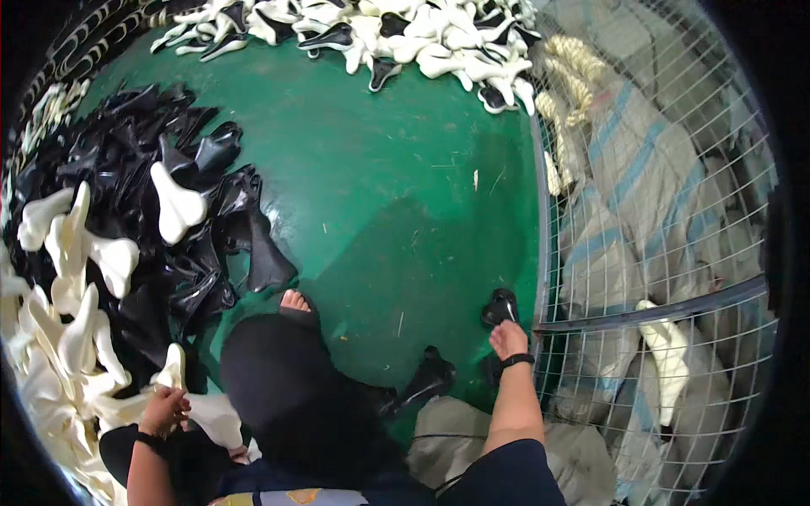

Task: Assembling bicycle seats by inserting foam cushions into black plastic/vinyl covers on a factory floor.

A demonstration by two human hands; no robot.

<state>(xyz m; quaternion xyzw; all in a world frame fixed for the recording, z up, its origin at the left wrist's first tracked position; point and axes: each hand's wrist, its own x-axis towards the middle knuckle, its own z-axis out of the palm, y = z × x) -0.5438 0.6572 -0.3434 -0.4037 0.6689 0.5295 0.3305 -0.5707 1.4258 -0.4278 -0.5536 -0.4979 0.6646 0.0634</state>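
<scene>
In the head view, the only one we have, we see our left hand [166, 411] low at the left, fingers loosely curled beside a cream saddle-shaped piece [218, 419]; we cannot tell whether they have hold of it. Our right hand [509, 339] reaches toward the mesh fence [675, 312], its fingers partly bent and meeting, or nearly meeting, a small black piece [499, 304]; whether they grip it, we cannot tell either. Another black piece [430, 375] lies on the green floor [380, 211] between our legs and that hand. As for progress, the far heap [422, 42] mixes cream and black, some pieces showing black within a cream edge, so we would judge those the finished ones, and a good many of them. Much seems left: at our left sit a large loose black pile [126, 143] and, nearer us, a cream pile [51, 379], with a few cream pieces lying on the black. We would call the work well under way but far from done.
</scene>
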